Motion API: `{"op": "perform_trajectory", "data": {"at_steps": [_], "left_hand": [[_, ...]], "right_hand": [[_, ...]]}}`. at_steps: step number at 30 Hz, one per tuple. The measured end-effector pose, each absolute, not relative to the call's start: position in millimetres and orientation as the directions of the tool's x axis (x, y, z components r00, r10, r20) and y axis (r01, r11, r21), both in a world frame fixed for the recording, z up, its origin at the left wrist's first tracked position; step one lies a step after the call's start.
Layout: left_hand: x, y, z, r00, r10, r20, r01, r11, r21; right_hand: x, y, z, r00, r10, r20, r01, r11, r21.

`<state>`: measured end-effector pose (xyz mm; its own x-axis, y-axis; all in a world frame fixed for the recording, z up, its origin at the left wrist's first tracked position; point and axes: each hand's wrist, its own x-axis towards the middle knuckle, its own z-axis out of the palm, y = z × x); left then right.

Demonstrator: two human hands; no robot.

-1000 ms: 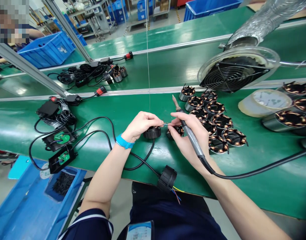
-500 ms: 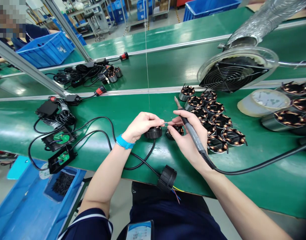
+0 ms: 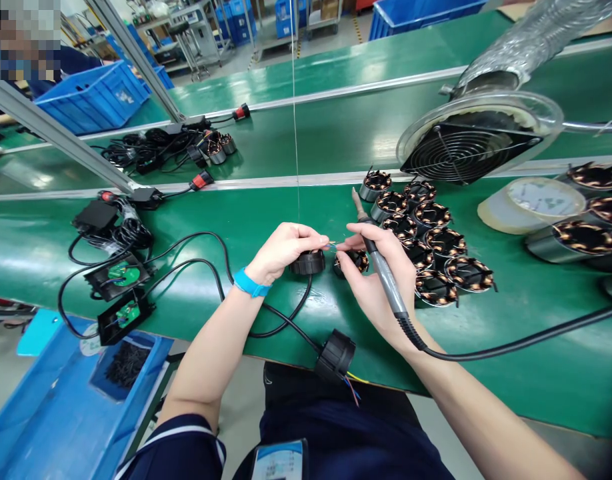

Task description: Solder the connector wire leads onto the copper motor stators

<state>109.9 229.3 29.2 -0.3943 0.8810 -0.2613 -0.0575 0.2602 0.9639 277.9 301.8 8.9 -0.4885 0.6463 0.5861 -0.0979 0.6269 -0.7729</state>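
The badge (image 3: 279,461) at the lower edge carries a pale blue and white card whose print is too small to read. A whitish label (image 3: 125,95) on the blue crate (image 3: 81,100) at the far left is unreadable too, as are the greenish marks on the pale round face of the roll (image 3: 531,203) at the right.

The left hand (image 3: 281,252), with a blue band (image 3: 251,283) at its wrist, pinches thin wires (image 3: 333,245) between thumb and fingers, just above the table (image 3: 186,213). The right hand (image 3: 386,270) holds a soldering iron (image 3: 385,277), its tip pointing away from the person; the right thumb and fingertips are close together at the other end of the wires, but whether they pinch them is too small to tell.

The left hand partly hides a black round cap (image 3: 309,264) with a cable; the right hand partly covers a copper-wound coil (image 3: 355,261). More coils (image 3: 433,217) stand in a group beyond and beside the right hand, near a black fan (image 3: 461,153) in a clear rim. Another black cap (image 3: 336,355) with coloured leads lies at the near edge. Two open black boxes (image 3: 123,317) with green boards lie at the left, among cables.
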Motion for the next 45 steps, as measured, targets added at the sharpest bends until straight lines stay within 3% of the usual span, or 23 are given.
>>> {"op": "perform_trajectory", "data": {"at_steps": [8,16,24,34,45], "left_hand": [[107.7,227.4,30.1,-0.394,0.885,-0.248,0.010,0.273,0.962],[107.5,224.8,34.9,-0.386,0.893,-0.234,0.091,0.289,0.953],[109.0,224.4,34.9,-0.342,0.913,-0.224,0.105,0.274,0.956],[109.7,224.1,36.2,-0.318,0.914,-0.250,0.081,0.289,0.954],[106.3,220.9,39.1,-0.272,0.942,-0.196,0.209,0.257,0.943]], "right_hand": [[279.7,298.4,7.3,-0.497,0.657,0.566,-0.092,0.609,-0.788],[290.1,306.9,17.7,-0.382,0.725,0.573,-0.041,0.606,-0.795],[284.2,311.3,8.6,-0.536,0.591,0.604,-0.123,0.652,-0.748],[282.6,312.2,8.6,-0.546,0.575,0.609,-0.128,0.661,-0.739],[286.0,315.9,10.9,-0.622,0.551,0.556,-0.124,0.632,-0.765]]}}
